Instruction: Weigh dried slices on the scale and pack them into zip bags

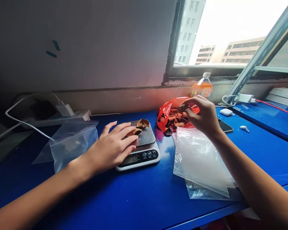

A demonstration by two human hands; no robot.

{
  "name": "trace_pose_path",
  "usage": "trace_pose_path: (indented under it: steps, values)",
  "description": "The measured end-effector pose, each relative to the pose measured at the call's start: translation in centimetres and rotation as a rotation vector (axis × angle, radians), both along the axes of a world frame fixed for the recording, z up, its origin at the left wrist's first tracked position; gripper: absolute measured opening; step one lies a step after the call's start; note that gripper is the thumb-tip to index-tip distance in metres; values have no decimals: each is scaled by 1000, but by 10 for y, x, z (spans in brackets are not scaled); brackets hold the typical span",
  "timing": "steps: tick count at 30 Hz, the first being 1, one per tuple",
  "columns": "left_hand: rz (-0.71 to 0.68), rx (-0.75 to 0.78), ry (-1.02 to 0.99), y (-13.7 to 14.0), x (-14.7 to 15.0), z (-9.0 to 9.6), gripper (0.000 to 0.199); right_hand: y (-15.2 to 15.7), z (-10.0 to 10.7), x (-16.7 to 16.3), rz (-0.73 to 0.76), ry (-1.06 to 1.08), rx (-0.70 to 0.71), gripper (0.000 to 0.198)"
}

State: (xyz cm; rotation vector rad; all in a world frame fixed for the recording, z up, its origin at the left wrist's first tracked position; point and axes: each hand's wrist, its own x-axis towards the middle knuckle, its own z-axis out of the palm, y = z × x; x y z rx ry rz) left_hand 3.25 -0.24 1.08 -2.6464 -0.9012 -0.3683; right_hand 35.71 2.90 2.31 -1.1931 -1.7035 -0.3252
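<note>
My left hand is spread over the left side of a small digital kitchen scale, its fingers apart and covering part of the plate. Brown, curled dried slices lie on the scale beside my fingertips; whether the fingers touch them I cannot tell. Digits show on the scale's display, partly behind my thumb. My right hand pinches a small dark dried slice above an open red plastic bag. Many reddish-brown dried slices fill that bag.
Clear plastic bags lie under my right forearm, with zip bags at the left. Behind stand an orange drink bottle and a power strip. A phone, earbud case and earbud lie right.
</note>
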Motion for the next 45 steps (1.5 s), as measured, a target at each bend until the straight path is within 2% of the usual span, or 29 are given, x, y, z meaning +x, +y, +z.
trace_pose_path:
  steps: [2, 6, 8, 10, 12, 14, 16, 22, 28, 32, 35, 37, 40, 43, 45]
  values:
    - [8, 17, -16, 0, -3, -2, 32, 8, -4, 11, -77, -37, -47, 15]
    - [15, 57, -103, -10, -12, -7, 37, 27, -18, 34, -365, -92, -163, 21]
    - [13, 65, -141, -17, -19, -10, 36, 33, -24, 40, -445, -149, -196, 23]
    - [23, 46, -170, -23, -24, -12, 35, 36, -28, 38, -392, -234, -236, 20]
    - [43, 21, -193, -27, -27, -12, 34, 37, -32, 31, -272, -295, -280, 16]
    - [48, 14, -205, -28, -28, -12, 33, 37, -35, 23, -180, -303, -292, 16]
    - [41, 16, -211, -29, -28, -10, 32, 37, -37, 19, -155, -256, -255, 18]
    - [6, 37, -248, -29, -29, -5, 27, 40, -36, 44, -248, -65, -135, 24]
    - [47, 2, -276, -25, -33, -7, 27, 43, -40, 55, -335, -96, -220, 18]
    - [61, -26, -305, -23, -35, -8, 26, 43, -39, 54, -372, -98, -218, 28]
    - [35, -25, -335, -21, -32, -1, 23, 42, -33, 55, -374, -63, -201, 32]
    - [4, -11, -368, -21, -26, 6, 21, 39, -29, 55, -342, -38, -251, 32]
    - [-51, 24, -407, -22, -17, 14, 18, 33, -22, 62, -285, -36, -425, 32]
    - [-92, 62, -413, -27, -16, 13, 18, 24, -17, 75, -232, -167, -602, 27]
    - [-63, 56, -422, -30, -22, 10, 18, 20, -16, 84, -234, -283, -658, 20]
